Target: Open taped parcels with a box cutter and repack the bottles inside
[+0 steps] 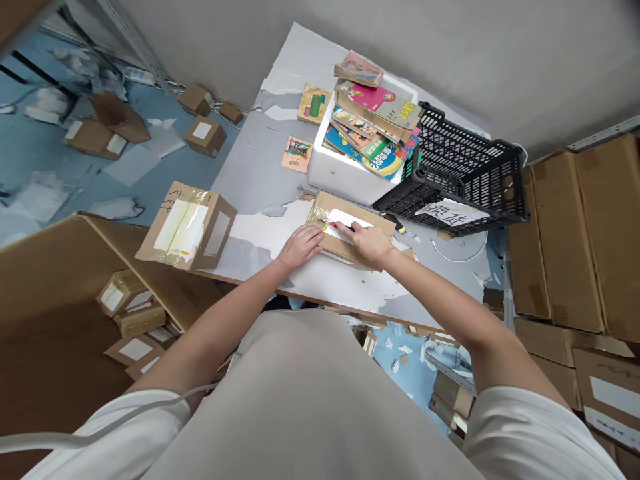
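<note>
A taped cardboard box (373, 212) with a white label lies on the table in front of me. My left hand (302, 245) is at its near left corner, fingers over the edge and pressed against the box. In my right hand (371, 243) is a slim black-and-red cutter (335, 225), its thin tip at the clear tape on the box's left end. My right index finger lies along the cutter. Part of its handle is hidden in my fist. A black and yellow tool (399, 226) lies just behind the box, partly hidden.
Behind the box stand a white foam bin (345, 177) piled with books and a black plastic crate (475, 177). Two thin books lie left of the bin. Another taped box (187, 227) sits at the table's left end. Large cartons (565, 233) are stacked at right.
</note>
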`<state>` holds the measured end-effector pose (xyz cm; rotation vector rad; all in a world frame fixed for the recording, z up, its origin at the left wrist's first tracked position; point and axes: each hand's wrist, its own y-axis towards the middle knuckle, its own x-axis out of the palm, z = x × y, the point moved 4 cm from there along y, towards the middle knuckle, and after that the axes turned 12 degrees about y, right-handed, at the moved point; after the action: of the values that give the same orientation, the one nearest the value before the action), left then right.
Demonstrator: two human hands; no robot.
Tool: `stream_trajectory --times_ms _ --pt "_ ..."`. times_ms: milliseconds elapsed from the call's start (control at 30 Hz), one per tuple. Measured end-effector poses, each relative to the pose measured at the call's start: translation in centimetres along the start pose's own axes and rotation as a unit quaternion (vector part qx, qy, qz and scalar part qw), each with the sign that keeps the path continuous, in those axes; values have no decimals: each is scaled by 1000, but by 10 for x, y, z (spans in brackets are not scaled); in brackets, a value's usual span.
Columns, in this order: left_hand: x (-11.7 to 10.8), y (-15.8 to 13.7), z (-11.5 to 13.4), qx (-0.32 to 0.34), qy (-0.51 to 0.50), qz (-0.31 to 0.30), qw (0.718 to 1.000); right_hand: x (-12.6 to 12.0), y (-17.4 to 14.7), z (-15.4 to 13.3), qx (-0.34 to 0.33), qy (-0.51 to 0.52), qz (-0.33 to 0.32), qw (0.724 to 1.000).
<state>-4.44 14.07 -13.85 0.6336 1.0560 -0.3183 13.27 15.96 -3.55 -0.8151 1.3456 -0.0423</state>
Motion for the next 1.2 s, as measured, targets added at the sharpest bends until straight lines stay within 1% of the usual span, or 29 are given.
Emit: stream_trajectory --times_ms 100,200,300,400,500,567,633,667,733,800,900,967,1000,1067,1100,1133,1200 --pt "1 0 -1 -13 14 -10 1000 -1 -3 4 20 -12 -12 1000" --pt "2 -1 0 -18 14 -15 1000 4 -15 17 31 -23 -35 999" --pt "3 0 -1 -18 17 -18 1000 12 -45 42 53 -16 -40 998" --pt "6 1 -2 -32 24 -12 999 21 -93 69 100 -16 -47 994" --pt "7 1 -2 -35 33 -12 999 28 -136 83 139 -8 -27 990" --pt "5 0 -1 -29 44 -11 999 34 -156 88 161 14 -4 987" --pt "-1 -1 1 -16 53 -11 998 43 -169 90 181 66 33 981" --pt "-5 -1 1 -7 58 -13 998 49 -173 92 195 105 60 973" --pt "-14 6 4 11 72 -25 997 63 -177 93 215 208 129 946" --pt "-21 20 8 25 93 -41 994 82 -174 92 225 330 178 899" --pt "-24 49 15 26 129 -81 988 110 -156 84 237 496 203 810" --pt "-20 64 19 15 151 -129 980 125 -143 79 250 564 216 757" --pt "-17 68 20 7 160 -155 975 130 -137 77 252 586 222 738" --pt "-12 71 20 -15 174 -192 966 136 -131 74 249 613 227 714" --pt "-11 70 20 -25 178 -202 963 138 -129 74 246 619 227 711" --pt "-10 69 19 -32 179 -206 962 138 -129 73 242 619 223 713" --pt "-10 68 19 -35 175 -208 962 134 -128 73 234 606 207 731"
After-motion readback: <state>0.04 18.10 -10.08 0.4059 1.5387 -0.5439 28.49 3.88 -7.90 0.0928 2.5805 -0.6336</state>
